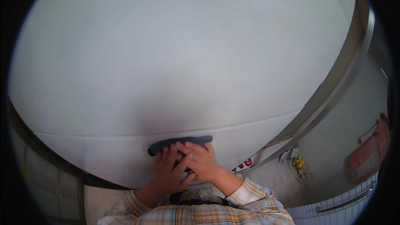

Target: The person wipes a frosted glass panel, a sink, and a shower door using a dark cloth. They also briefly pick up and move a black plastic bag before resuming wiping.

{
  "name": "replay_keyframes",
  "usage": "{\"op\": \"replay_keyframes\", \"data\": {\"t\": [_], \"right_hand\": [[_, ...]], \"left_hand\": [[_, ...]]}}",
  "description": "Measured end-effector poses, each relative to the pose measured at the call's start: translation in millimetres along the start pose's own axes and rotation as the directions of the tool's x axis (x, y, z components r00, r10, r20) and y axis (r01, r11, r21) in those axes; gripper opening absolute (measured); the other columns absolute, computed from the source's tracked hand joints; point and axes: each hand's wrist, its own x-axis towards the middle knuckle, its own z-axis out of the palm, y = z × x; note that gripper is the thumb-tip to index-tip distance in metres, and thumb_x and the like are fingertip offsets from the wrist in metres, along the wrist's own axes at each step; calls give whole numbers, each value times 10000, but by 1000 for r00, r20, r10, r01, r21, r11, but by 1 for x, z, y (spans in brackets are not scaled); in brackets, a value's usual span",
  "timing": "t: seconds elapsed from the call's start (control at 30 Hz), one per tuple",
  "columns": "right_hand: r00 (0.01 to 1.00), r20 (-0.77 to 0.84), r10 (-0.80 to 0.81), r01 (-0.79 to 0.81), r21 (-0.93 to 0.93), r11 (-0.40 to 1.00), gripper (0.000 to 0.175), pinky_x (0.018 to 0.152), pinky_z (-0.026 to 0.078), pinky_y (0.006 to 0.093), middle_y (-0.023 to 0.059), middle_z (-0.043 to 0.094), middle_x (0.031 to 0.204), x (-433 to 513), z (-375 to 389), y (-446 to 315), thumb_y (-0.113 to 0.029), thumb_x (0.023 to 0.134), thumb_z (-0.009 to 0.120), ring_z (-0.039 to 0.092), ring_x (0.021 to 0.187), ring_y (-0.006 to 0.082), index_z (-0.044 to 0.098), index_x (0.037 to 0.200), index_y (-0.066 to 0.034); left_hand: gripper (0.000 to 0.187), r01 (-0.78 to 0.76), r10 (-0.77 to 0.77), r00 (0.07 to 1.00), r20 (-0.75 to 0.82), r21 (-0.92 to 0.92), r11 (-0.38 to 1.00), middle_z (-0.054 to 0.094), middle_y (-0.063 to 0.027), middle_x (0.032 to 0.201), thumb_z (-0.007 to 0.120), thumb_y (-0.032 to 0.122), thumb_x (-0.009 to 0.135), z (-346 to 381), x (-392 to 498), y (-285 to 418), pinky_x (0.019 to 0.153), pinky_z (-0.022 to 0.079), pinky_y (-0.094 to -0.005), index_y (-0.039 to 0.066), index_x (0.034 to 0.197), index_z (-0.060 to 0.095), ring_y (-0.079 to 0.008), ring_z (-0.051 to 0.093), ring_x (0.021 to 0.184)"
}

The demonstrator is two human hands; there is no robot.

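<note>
A folded dark grey cloth (187, 139) lies against a large white panel (187, 53), just below a thin seam that runs across the panel. My left hand (168, 173) rests on the cloth with its fingers spread, holding it against the surface. Beside it, slightly overlapping, my right hand (201, 161) also presses the cloth with its fingertips. Part of the cloth is hidden under both hands. A plaid shirt sleeve (250, 193) covers my right forearm, and a soft shadow falls on the panel above the cloth.
A dark frame edge (47, 153) borders the panel at left; a metal-trimmed frame (337, 87) curves along the right. Beyond it are a yellow object (298, 163) with cables and a reddish cloth (364, 159). A ribbed white front with a metal handle (347, 201) stands at lower right.
</note>
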Motion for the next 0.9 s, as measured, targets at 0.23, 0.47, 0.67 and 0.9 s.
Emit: {"op": "replay_keyframes", "data": {"t": [0.23, 0.47, 0.67, 0.9], "right_hand": [[985, -174, -6, -35, -231, 972, 342, 1053, 175, 411, -19, 503, 1327, 19, -62, 47, -223, 839, 441, 438, 1219, 149, 639, 1114, -179], [963, -259, 73, -126, -194, 973, 393, 948, 302, 468, -20, 516, 1305, -27, -63, 66, -223, 808, 475, 460, 1173, 192, 608, 1178, -217], [955, -293, 51, -138, -284, 949, 354, 988, 276, 460, 21, 525, 1296, 7, -112, 100, -219, 829, 464, 464, 1185, 215, 625, 1144, -201], [944, -274, 185, -249, -222, 943, 356, 1027, 208, 498, 34, 485, 1337, -16, -125, 118, -255, 844, 465, 409, 1241, 218, 624, 1161, -224]], "left_hand": [[570, -99, 107, 990, -93, 88, 991, 236, -359, 1390, 506, 398, 843, -3, 83, 26, 1033, 105, -609, 71, 1305, 441, -480, 211, 1317], [522, -104, 104, 994, 40, 1, 995, 290, -282, 1403, 567, 364, 799, 26, 99, 59, 967, 253, -588, 160, 1276, 503, -466, 350, 1234], [460, -145, 144, 988, -47, -16, 989, 321, -270, 1395, 532, 320, 832, 10, 161, 74, 1049, 159, -528, 143, 1257, 522, -423, 330, 1275], [479, -126, 126, 992, 0, -50, 991, 348, -232, 1399, 557, 317, 799, 28, 181, 100, 1045, 182, -513, 162, 1252, 532, -396, 308, 1303]]}}
